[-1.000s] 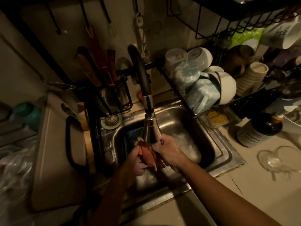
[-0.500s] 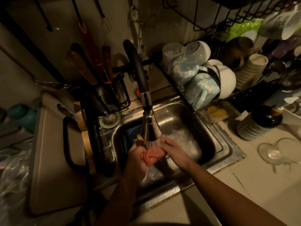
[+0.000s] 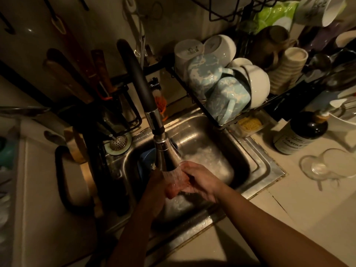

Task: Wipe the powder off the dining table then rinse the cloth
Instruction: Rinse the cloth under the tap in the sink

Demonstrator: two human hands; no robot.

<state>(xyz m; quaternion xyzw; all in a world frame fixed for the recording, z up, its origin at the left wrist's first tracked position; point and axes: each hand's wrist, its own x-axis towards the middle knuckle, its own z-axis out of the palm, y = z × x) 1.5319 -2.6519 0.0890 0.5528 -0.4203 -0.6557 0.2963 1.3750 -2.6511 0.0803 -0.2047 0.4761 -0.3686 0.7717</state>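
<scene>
In a dim kitchen, we hold our hands over a steel sink (image 3: 256, 162) set into a pale counter (image 3: 308, 205), with water streaming from the faucet's (image 3: 165, 153) metal spray head. The reddish cloth (image 3: 176, 185) sits bunched between both palms, directly under the stream and above the basin. Our left hand (image 3: 156, 191) closes around the cloth from below and from the left side, fingers wrapped on it. Our right hand (image 3: 202, 180) presses against the cloth from the right, fingers curled over its upper edge, so the fabric is squeezed between the two. Water runs over the cloth and the fingers of both hands.

Behind the sink, a black wire dish rack (image 3: 221, 120) carries white bowls (image 3: 258, 85) and pale blue patterned mugs (image 3: 227, 97), tipped on their sides or upside down. A dark bottle (image 3: 300, 132) with a light label stands on the counter to the right of the sink, and a clear glass (image 3: 317, 166) lies on its side near it. A metal strainer plug (image 3: 117, 142) rests at the sink's back left corner, beside a holder of dark-handled utensils (image 3: 100, 74).
</scene>
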